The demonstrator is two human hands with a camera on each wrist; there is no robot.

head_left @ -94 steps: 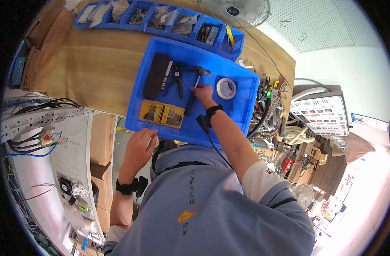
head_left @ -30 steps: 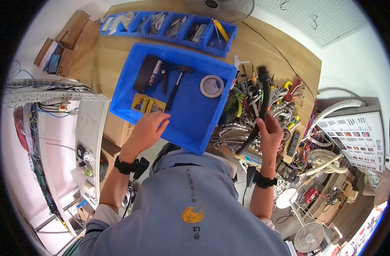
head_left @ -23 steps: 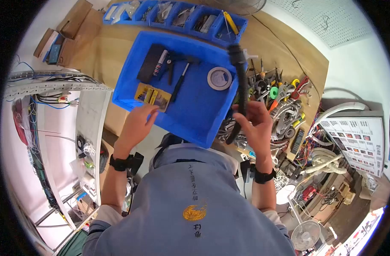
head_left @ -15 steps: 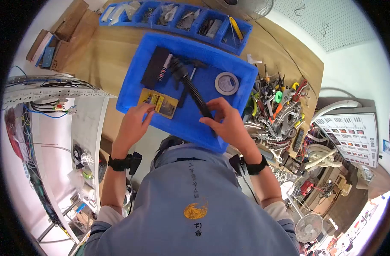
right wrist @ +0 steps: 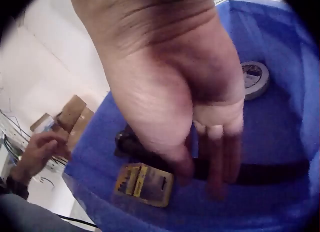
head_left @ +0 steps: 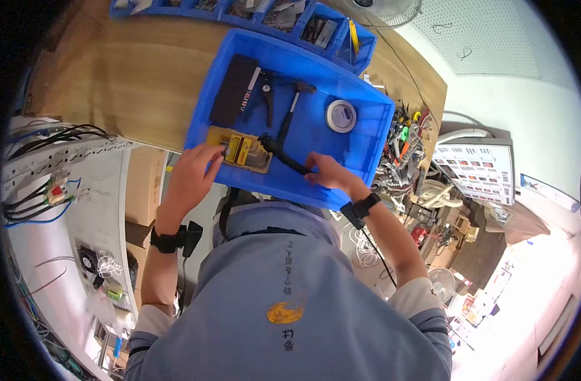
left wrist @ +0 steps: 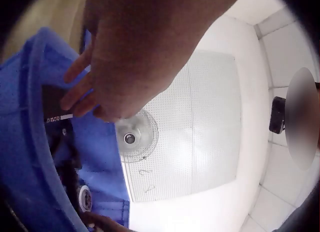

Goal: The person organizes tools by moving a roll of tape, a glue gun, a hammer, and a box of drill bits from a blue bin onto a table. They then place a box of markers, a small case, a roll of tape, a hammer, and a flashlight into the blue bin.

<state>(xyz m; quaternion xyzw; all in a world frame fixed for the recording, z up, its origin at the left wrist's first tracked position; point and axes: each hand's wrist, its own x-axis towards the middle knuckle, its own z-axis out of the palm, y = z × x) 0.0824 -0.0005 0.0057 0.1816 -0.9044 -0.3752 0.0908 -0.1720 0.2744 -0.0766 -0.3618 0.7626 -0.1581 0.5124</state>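
In the head view, my right hand (head_left: 331,174) is low over the blue bin (head_left: 378,127), at the near end of a black ribbed hose (head_left: 283,154). In the right wrist view its fingers and thumb point down, overlapping the hose (right wrist: 270,174) without curling round it. My left hand (head_left: 192,178) hovers at the bin's near left rim, fingers extended beside a yellow hex key case (head_left: 239,151). Also inside the bin are a hammer (head_left: 291,115), black-handled pliers (head_left: 269,105), a tape roll (head_left: 341,115) and a flat black box (head_left: 236,89).
Behind the bin runs a row of small blue parts bins (head_left: 274,16) with bags and small hardware. A heap of hand tools (head_left: 401,149) lies to the right. Metal shelving with cables (head_left: 61,149) stands at left, and a fan (head_left: 385,13) at the back.
My right hand has carried the black hose from the tool heap leftward into the bin and lowered it across the near side. The left hand has stayed by the near left rim.
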